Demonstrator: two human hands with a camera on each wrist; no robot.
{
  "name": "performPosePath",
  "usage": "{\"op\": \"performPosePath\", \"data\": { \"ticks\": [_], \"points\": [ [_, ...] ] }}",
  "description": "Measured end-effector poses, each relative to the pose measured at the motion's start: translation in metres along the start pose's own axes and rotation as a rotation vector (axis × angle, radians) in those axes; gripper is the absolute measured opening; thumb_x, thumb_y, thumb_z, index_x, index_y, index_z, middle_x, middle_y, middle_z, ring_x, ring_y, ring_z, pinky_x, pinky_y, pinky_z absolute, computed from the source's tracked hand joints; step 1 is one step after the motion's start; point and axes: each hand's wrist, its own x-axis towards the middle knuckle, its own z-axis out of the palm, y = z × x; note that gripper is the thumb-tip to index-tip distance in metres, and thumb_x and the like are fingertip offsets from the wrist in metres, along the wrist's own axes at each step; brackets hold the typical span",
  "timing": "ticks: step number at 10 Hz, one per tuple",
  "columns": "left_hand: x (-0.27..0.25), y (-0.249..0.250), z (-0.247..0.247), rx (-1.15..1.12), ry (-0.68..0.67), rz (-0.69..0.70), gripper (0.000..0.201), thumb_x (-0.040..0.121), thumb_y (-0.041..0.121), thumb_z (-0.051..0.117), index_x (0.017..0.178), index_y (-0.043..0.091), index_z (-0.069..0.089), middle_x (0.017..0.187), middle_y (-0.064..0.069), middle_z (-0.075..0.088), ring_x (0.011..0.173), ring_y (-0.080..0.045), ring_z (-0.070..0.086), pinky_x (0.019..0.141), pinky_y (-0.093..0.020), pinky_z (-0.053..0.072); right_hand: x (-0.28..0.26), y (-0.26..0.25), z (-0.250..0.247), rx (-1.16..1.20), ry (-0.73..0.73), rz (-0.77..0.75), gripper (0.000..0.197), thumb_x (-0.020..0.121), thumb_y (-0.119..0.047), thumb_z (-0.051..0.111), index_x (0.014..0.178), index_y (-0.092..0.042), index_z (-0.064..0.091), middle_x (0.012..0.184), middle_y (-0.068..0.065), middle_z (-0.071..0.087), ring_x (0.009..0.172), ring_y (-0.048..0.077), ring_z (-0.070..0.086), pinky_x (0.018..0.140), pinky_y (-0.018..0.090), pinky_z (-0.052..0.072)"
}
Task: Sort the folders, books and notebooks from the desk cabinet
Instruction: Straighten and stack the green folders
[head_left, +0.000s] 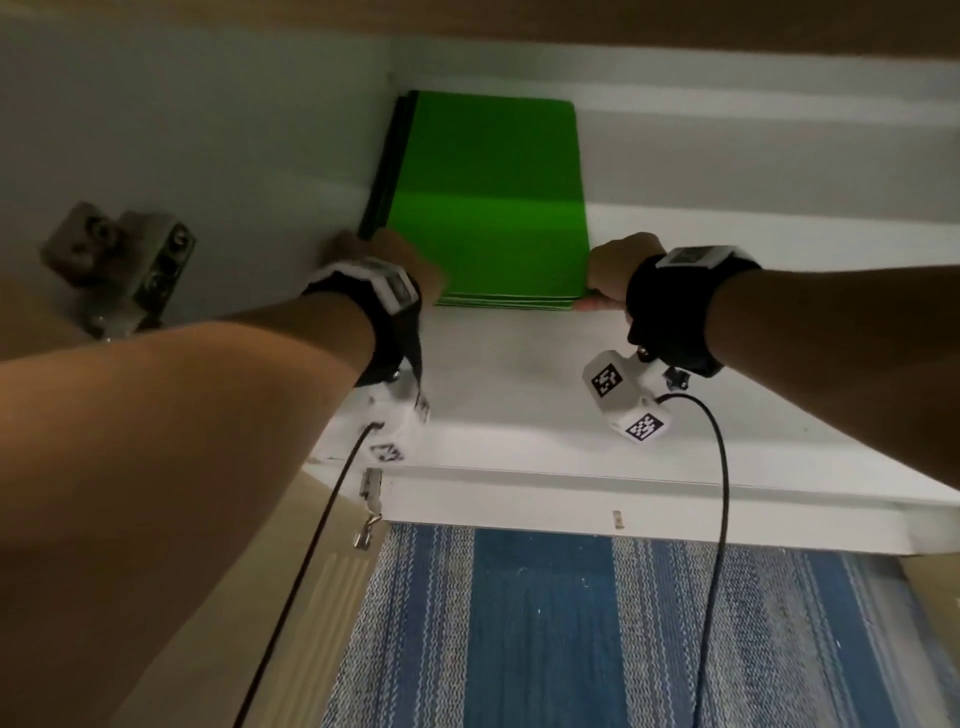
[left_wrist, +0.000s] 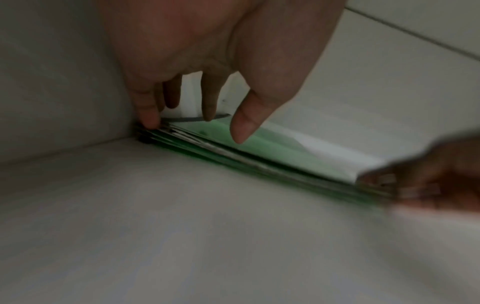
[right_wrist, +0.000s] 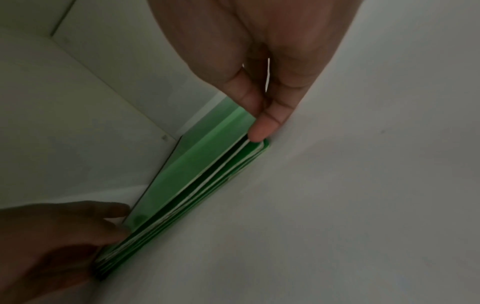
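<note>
A stack of green folders (head_left: 488, 197) lies flat on the white cabinet shelf (head_left: 519, 379), pushed against the left inner wall. My left hand (head_left: 387, 260) is at the stack's near left corner. In the left wrist view its fingers (left_wrist: 149, 117) point straight down and touch the folder edges (left_wrist: 259, 152), with the thumb just above the top cover. My right hand (head_left: 613, 275) pinches the near right corner. In the right wrist view its fingertips (right_wrist: 259, 131) lift the top cover (right_wrist: 197, 164) a little off the folders beneath.
A metal door hinge (head_left: 119, 260) sticks out of the cabinet's left wall beside my left forearm. The shelf's front lip (head_left: 571, 493) runs below my wrists. A blue striped rug (head_left: 571, 623) covers the floor below. The shelf to the right of the folders is bare white.
</note>
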Motion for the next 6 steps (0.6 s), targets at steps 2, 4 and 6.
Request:
{"op": "performPosePath", "data": {
  "ticks": [2, 4, 6],
  "points": [
    [-0.013, -0.018, 0.042, 0.22, 0.063, -0.009, 0.043, 0.082, 0.024, 0.056, 0.122, 0.01, 0.046, 0.135, -0.02, 0.033, 0.127, -0.04, 0.033, 0.109, -0.046, 0.03, -0.004, -0.011, 0.01, -0.505, 0.079, -0.296, 0.055, 0.098, -0.05, 0.041, 0.064, -0.007, 0.037, 0.064, 0.001, 0.037, 0.059, 0.018, 0.043, 0.053, 0.027, 0.032],
    [-0.019, -0.021, 0.038, 0.341, -0.058, 0.237, 0.046, 0.087, 0.024, 0.052, 0.129, 0.009, 0.041, 0.142, -0.017, 0.03, 0.134, -0.038, 0.027, 0.107, -0.046, 0.03, -0.009, -0.011, 0.004, -0.581, 0.035, -0.245, 0.031, 0.101, -0.021, 0.047, 0.118, 0.003, 0.059, 0.107, 0.012, 0.061, 0.116, 0.032, 0.057, 0.096, 0.036, 0.046],
    [-0.057, 0.005, -0.007, 0.276, -0.259, 0.279, 0.052, 0.094, 0.029, 0.046, 0.143, 0.015, 0.035, 0.149, -0.015, 0.032, 0.135, -0.035, 0.037, 0.106, -0.047, 0.039, -0.058, -0.003, 0.003, -0.24, 0.14, -0.43, 0.042, 0.099, -0.017, 0.045, 0.139, -0.006, 0.046, 0.147, 0.017, 0.042, 0.133, 0.034, 0.041, 0.111, 0.04, 0.034]
  ]
}}
